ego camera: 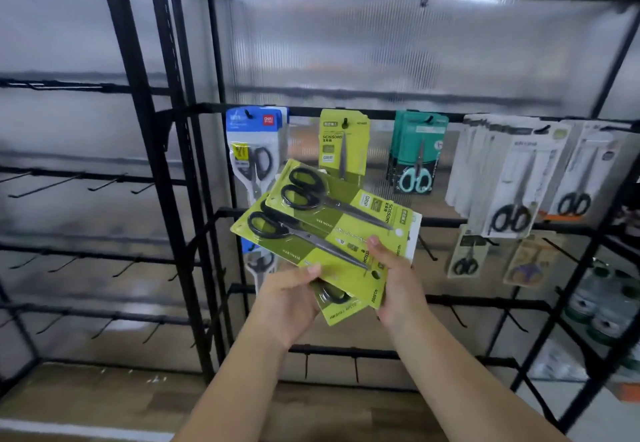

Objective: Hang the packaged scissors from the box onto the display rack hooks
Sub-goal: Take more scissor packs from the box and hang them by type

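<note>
I hold a fanned stack of green scissors packs in front of the display rack. My left hand grips the stack's lower left edge, thumb on top. At the stack's right end my right hand holds the packs, its thumb pressed on the card faces. Each card carries black-handled scissors lying sideways. One more green pack of the same kind hangs on a hook of the rack's upper bar, just above the stack. The box is not in view.
Blue, teal and white scissors packs hang along the same bar. Lower bars carry bare black hooks and a few small packs. The left rack section holds only bare hooks. Bottles stand at the right.
</note>
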Demonstrator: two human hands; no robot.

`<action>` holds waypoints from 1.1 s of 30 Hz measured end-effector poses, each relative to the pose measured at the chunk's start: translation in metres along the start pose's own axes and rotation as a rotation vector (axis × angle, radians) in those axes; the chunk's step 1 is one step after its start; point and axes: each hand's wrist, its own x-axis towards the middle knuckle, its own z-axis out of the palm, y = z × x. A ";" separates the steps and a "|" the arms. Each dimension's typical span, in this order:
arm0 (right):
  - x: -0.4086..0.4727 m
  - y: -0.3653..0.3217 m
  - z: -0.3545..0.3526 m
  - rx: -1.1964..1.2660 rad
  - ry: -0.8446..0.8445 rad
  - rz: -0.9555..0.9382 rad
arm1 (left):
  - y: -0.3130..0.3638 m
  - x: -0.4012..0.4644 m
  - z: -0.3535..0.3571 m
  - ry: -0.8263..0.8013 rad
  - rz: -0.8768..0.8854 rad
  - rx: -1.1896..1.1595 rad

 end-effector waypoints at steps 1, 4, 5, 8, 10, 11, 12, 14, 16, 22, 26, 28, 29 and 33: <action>0.004 0.002 0.003 -0.015 -0.019 0.005 | 0.000 0.004 -0.003 0.062 -0.004 0.018; 0.010 0.009 0.007 -0.119 -0.128 0.013 | -0.005 0.016 -0.016 0.293 -0.092 -0.005; 0.012 0.011 0.006 -0.153 -0.170 0.010 | -0.006 0.018 -0.023 0.331 -0.124 -0.026; 0.017 0.017 0.004 -0.240 -0.208 -0.020 | -0.007 0.019 -0.045 0.369 -0.116 0.003; 0.021 0.021 0.004 -0.280 -0.129 -0.114 | -0.008 0.022 -0.053 0.381 -0.090 0.050; 0.023 0.023 0.004 -0.288 -0.068 -0.185 | -0.009 0.023 -0.054 0.384 -0.078 0.055; 0.025 0.024 0.005 -0.284 -0.006 -0.252 | -0.011 0.025 -0.055 0.387 -0.070 0.047; 0.029 0.025 0.005 -0.263 0.069 -0.345 | -0.013 0.030 -0.057 0.422 -0.073 0.005; 0.032 0.025 0.004 -0.220 0.097 -0.389 | -0.015 0.033 -0.062 0.471 -0.076 -0.027; 0.046 0.028 -0.003 -0.090 0.107 -0.277 | -0.024 0.030 -0.082 0.537 -0.069 0.041; 0.060 0.031 -0.012 0.000 0.134 -0.213 | -0.032 0.016 -0.100 0.628 -0.081 0.000; 0.065 0.030 -0.022 0.040 0.148 -0.181 | -0.033 0.005 -0.113 0.701 -0.099 -0.004; 0.068 0.029 -0.029 0.047 0.155 -0.168 | -0.033 -0.002 -0.118 0.732 -0.108 0.008; 0.080 0.026 -0.043 -0.004 0.160 -0.138 | -0.035 -0.030 -0.138 0.893 -0.107 0.142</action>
